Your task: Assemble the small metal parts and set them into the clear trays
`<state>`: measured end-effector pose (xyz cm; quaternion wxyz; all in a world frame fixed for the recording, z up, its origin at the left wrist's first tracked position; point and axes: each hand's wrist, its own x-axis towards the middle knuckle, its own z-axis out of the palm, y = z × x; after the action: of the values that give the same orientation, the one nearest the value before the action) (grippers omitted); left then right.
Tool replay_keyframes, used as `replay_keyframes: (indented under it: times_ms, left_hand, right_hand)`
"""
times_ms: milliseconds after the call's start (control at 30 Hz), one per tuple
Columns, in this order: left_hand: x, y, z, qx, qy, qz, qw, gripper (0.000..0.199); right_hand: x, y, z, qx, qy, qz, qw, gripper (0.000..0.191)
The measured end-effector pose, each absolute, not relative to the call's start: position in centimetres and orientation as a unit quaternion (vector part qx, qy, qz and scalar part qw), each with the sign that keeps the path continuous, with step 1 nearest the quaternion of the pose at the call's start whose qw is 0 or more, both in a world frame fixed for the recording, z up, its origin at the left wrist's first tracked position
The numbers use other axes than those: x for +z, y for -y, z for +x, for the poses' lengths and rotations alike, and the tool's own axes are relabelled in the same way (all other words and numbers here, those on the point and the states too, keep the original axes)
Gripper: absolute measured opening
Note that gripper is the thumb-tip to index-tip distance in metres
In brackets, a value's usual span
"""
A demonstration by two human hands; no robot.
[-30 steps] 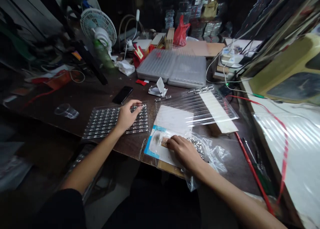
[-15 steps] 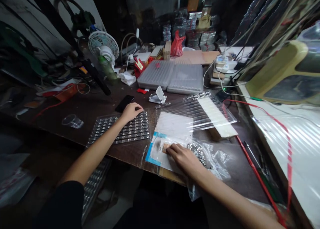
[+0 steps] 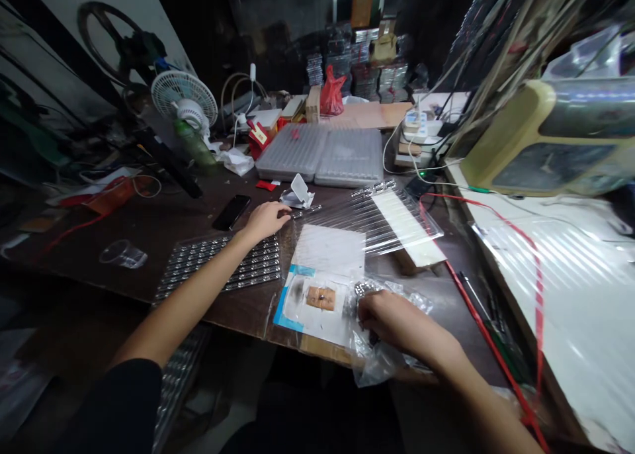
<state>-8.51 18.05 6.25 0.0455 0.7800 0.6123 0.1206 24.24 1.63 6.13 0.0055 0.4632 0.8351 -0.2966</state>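
Note:
My left hand (image 3: 268,221) reaches over a tray of metal pieces in rows (image 3: 253,272), fingers drawn together at the left end of a clear ribbed tray (image 3: 342,226). Short shiny metal pieces (image 3: 308,211) lie just beyond its fingertips; whether it grips one is hidden. My right hand (image 3: 389,316) is curled into a clear plastic bag (image 3: 380,368) of small shiny metal parts (image 3: 364,287); its fingertips are hidden. Left of it, a small tan block (image 3: 321,298) with a tiny dark piece on it sits on a white board with blue tape (image 3: 292,315).
A black phone (image 3: 232,212) and a clear plastic cup (image 3: 124,254) lie on the left. Behind are a white opened case (image 3: 299,192), two ribbed plastic boxes (image 3: 350,156) and a fan (image 3: 184,100). Red strap (image 3: 483,331) runs along the right.
My left hand has moved from the filled tray's far edge towards the clear ribbed tray. My right hand has left the tan block and gone right into the bag. The view has shifted slightly.

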Motion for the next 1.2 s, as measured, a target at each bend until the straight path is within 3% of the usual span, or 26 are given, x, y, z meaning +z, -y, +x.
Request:
replay_keyframes:
  times_ms: [200, 333, 433, 533, 600, 833, 1200]
  left_hand:
    - [5.9, -18.9, -5.3, 0.122, -0.622, 0.772, 0.049, 0.016]
    - [6.2, -17.0, -5.5, 0.214, -0.618, 0.753, 0.07, 0.017]
    - [6.4, -13.5, -4.9, 0.325, -0.556, 0.75, 0.151, 0.016]
    - [5.8, -8.8, -3.5, 0.395, -0.507, 0.723, 0.252, 0.015]
    - [4.9, -5.8, -2.5, 0.417, -0.497, 0.695, 0.309, 0.014]
    - [2.2, -1.0, -1.7, 0.369, -0.508, 0.688, 0.364, 0.012]
    - [1.5, -0.5, -2.6, 0.357, -0.472, 0.742, 0.314, 0.004]
  right_hand:
    - [6.9, -1.9, 24.4, -0.319, -0.831, 0.455, 0.014, 0.017]
    - [7.4, -1.9, 24.3, -0.324, -0.828, 0.457, 0.016, 0.007]
    - [7.0, -1.9, 23.8, -0.306, -0.835, 0.457, 0.011, 0.02]
    - [6.6, -1.8, 23.6, -0.327, -0.835, 0.443, 0.018, 0.007]
    - [6.6, -1.7, 23.7, -0.346, -0.834, 0.428, 0.017, 0.011]
    - [7.7, -2.6, 24.3, -0.358, -0.83, 0.425, -0.036, 0.019]
    - [5.5, -2.9, 20.7, -0.348, -0.812, 0.434, -0.177, 0.023]
